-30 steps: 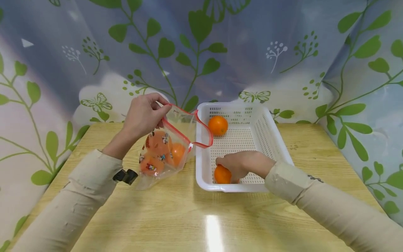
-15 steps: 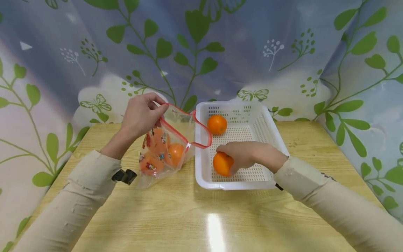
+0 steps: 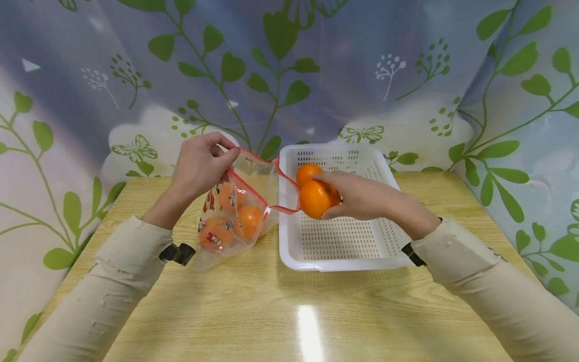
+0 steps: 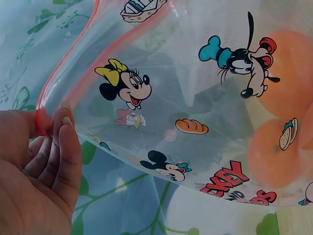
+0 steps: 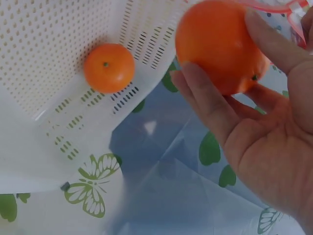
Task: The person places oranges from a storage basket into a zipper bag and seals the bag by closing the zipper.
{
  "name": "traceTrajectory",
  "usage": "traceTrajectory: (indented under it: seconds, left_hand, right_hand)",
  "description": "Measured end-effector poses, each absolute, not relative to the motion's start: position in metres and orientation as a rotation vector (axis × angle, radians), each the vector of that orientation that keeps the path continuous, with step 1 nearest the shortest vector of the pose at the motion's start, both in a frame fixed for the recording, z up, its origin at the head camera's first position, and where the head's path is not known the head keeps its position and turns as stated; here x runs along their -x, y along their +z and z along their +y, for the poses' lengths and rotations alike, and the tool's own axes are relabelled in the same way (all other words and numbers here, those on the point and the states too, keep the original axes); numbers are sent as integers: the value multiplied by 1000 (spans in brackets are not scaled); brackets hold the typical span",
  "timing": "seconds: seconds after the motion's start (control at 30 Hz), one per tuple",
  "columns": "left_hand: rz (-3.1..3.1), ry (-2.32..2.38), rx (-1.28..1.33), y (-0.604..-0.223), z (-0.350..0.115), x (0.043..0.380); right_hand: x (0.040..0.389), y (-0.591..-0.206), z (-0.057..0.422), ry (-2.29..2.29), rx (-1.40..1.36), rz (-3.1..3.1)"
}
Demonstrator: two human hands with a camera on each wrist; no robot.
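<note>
My left hand (image 3: 201,163) pinches the red-edged rim of a clear zip bag (image 3: 253,176) printed with cartoon figures, and its mouth gapes toward the basket. Several oranges (image 3: 249,221) sit inside the bag, seen through the plastic in the left wrist view too. An orange (image 3: 315,200) is gripped by my right hand (image 3: 357,193), raised over the white basket (image 3: 289,256) close to the bag's mouth. Another orange (image 5: 108,68) lies in a corner of the basket; in the head view the held one partly covers it.
The basket and bag stand side by side on a wooden table (image 3: 217,311). Behind them hangs a leaf-patterned cloth (image 3: 339,75), with more of it at both sides. A small white slider (image 3: 268,210) sits on the bag's red edge.
My right hand has lifted the orange from the near end of the basket, up and away from me toward the bag's mouth. My left hand keeps its hold on the bag.
</note>
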State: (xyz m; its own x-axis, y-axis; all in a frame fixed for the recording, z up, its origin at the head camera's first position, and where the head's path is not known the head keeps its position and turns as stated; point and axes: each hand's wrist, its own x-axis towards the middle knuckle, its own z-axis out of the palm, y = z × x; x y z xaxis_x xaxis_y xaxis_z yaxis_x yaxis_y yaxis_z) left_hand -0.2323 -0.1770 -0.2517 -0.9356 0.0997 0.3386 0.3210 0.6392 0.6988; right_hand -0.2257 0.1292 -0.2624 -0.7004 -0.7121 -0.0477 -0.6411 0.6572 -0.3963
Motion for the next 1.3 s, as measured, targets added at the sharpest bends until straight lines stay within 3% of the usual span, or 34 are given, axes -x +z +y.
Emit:
traceTrajectory:
  seconds: [0.43,1.3]
  left_hand:
    - [-2601,-1193,324,-252,-176,233]
    - [-2587,-1185,340,-255,-171,233]
  right_hand:
    - [227,-259,109,-991,1102,2730]
    - [227,-280,65,-973,1090,2839]
